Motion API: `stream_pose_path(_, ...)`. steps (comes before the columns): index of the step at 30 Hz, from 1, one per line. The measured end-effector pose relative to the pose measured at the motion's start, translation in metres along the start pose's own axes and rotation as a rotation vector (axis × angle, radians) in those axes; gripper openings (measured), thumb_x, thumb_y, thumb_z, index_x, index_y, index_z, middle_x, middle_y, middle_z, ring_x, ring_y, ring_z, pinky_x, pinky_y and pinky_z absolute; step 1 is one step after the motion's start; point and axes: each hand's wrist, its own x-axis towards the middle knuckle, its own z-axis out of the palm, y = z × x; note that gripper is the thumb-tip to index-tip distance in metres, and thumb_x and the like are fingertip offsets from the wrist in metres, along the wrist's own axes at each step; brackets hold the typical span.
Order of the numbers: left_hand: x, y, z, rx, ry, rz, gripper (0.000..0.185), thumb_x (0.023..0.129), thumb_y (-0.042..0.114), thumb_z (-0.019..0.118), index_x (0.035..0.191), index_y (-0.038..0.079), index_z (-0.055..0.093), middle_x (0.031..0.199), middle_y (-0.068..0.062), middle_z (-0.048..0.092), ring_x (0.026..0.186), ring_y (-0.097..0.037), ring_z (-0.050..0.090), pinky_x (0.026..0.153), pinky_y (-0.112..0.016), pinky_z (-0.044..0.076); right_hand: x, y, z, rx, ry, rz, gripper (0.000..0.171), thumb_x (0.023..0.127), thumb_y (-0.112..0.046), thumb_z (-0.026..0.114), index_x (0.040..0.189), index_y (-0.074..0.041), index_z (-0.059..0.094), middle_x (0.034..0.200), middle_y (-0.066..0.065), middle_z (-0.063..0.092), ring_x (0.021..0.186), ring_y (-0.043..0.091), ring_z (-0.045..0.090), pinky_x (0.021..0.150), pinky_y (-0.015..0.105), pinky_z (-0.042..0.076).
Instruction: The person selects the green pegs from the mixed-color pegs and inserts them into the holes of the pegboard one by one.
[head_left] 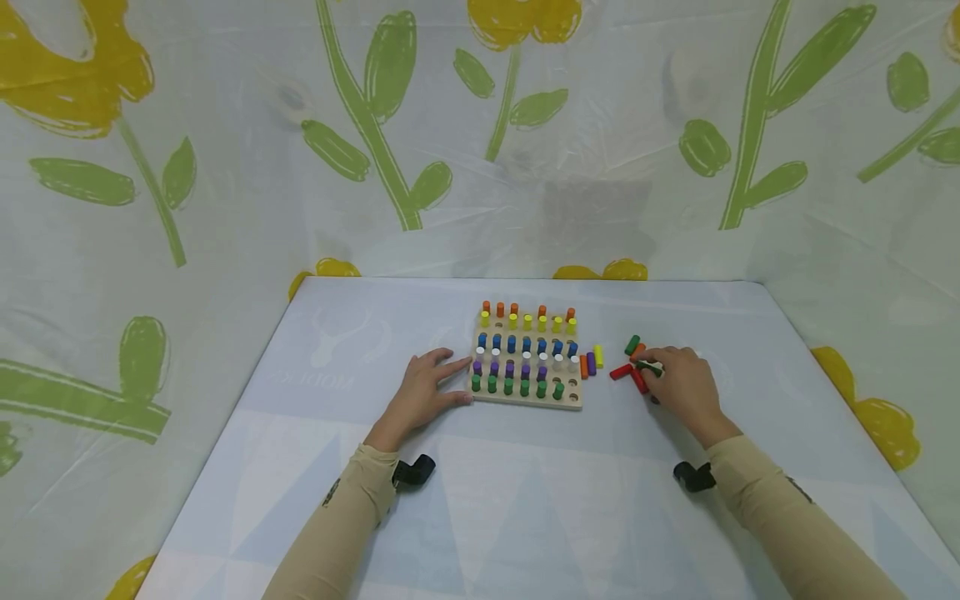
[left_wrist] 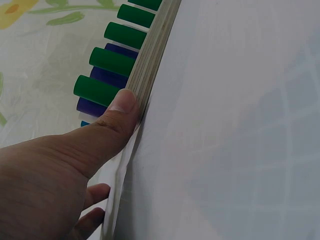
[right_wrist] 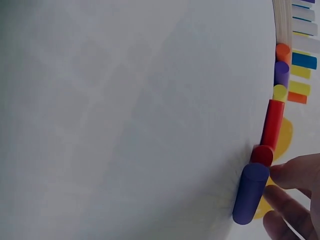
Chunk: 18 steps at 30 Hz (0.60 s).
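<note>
A wooden pegboard (head_left: 576, 401) lies mid-table with rows of orange, yellow, blue, white, purple and green pegs standing in it. My left hand (head_left: 431, 387) lies flat beside its left edge. Its thumb (left_wrist: 122, 107) presses the board's near edge (left_wrist: 150, 60) under the green pegs (left_wrist: 112, 61). My right hand (head_left: 678, 383) is curled over a small heap of loose pegs right of the board. Its fingertips (right_wrist: 292, 174) pinch the end of a dark blue peg (right_wrist: 250, 192) lying on the table, beside two red pegs (right_wrist: 272, 124).
A green peg (head_left: 632, 344) and a red peg (head_left: 621, 372) lie loose by my right hand. Orange (head_left: 583, 367), purple (head_left: 591, 363) and yellow (head_left: 598, 356) pegs lie against the board's right edge. Flowered sheeting walls the table on three sides.
</note>
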Motion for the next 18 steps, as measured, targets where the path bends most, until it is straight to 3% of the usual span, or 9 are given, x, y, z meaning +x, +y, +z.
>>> stream_pose_path(5,0.0001,-0.0002,0.0001,0.0,0.001,-0.002,0.07,0.087,0.045,0.078,0.15,0.026,0.053,0.157,-0.015,0.04,0.15,-0.036,0.028,0.124,-0.058,0.006,0.0026,0.003,0.0006,-0.001,-0.037,0.027,0.029,0.092,-0.011,0.072,0.12,-0.004,0.072,0.118,0.028,0.068,0.095,0.042,0.06,0.081,0.057,0.051)
stream_pose_path(12,-0.0002,0.0009,-0.0008,-0.002,-0.002,-0.006,0.07,0.087,0.045,0.078,0.15,0.027,0.053,0.158,-0.014,0.04,0.15,-0.035,0.028,0.125,-0.057,0.006,0.0045,0.0045,0.0022,0.03,-0.083,0.053,0.029,0.091,-0.008,0.071,0.119,0.0,0.071,0.112,0.025,0.07,0.083,0.033,0.055,0.075,0.049,0.05)
stream_pose_path(18,-0.0001,0.0016,-0.001,-0.006,-0.003,-0.013,0.071,0.087,0.045,0.078,0.15,0.027,0.053,0.158,-0.014,0.04,0.15,-0.035,0.028,0.125,-0.056,0.005,0.0043,0.0061,0.0046,0.042,-0.111,0.055,0.029,0.092,-0.009,0.069,0.119,0.003,0.069,0.11,0.024,0.07,0.087,0.034,0.058,0.078,0.051,0.052)
